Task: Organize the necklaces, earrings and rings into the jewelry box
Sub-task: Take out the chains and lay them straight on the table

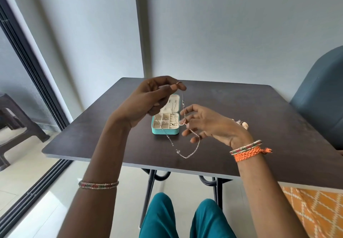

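Observation:
A small teal jewelry box (165, 131) lies open on the dark table (250, 126), its cream compartments holding several small pieces. My left hand (150, 100) is raised above the box and pinches one end of a thin silver necklace (187, 155) between thumb and fingertips. The chain hangs down in a loop over the table in front of the box. My right hand (207, 124), to the right of the box, pinches the chain lower down with its fingers spread. A small shiny jewelry piece (243, 124) lies on the table just behind my right wrist.
A blue-grey chair (321, 96) stands at the table's right side. A dark stool (16, 124) sits at the left by the sliding door track. An orange patterned cloth (315, 211) shows at the lower right. My knees are under the table's front edge.

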